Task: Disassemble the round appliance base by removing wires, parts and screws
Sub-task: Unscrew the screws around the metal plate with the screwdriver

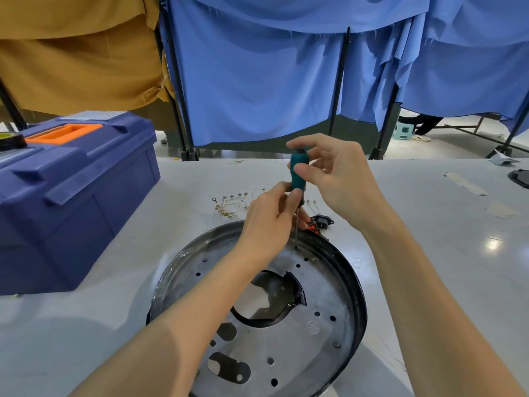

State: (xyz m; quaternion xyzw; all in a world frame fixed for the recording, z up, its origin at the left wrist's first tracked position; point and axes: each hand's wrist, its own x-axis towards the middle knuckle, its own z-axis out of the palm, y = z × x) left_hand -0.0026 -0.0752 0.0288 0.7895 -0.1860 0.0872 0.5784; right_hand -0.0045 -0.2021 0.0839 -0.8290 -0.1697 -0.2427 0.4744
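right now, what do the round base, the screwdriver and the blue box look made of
Round grey appliance base: looks like bare metal, dull sheen with soft reflections, punched holes; its black rim may be painted or plastic. Teal-handled screwdriver: matte handle, probably plastic or rubber; thin steel-looking shaft. Blue toolbox: moulded plastic, smooth satin.

the screwdriver [297, 173] had a teal-green handle with a black cap. the round appliance base [323, 285] was dull silver-grey metal, speckled with dark round holes, inside a glossy black rim. the wires [230, 206] were white with brass-coloured ends. a red switch [312, 225] sat by a black socket [323, 220]. the toolbox [71, 202] was dark blue with an orange handle. the counter [443, 253] was pale grey. the curtains [257, 81] were plain blue, and the cloth [71, 53] beside them mustard yellow.
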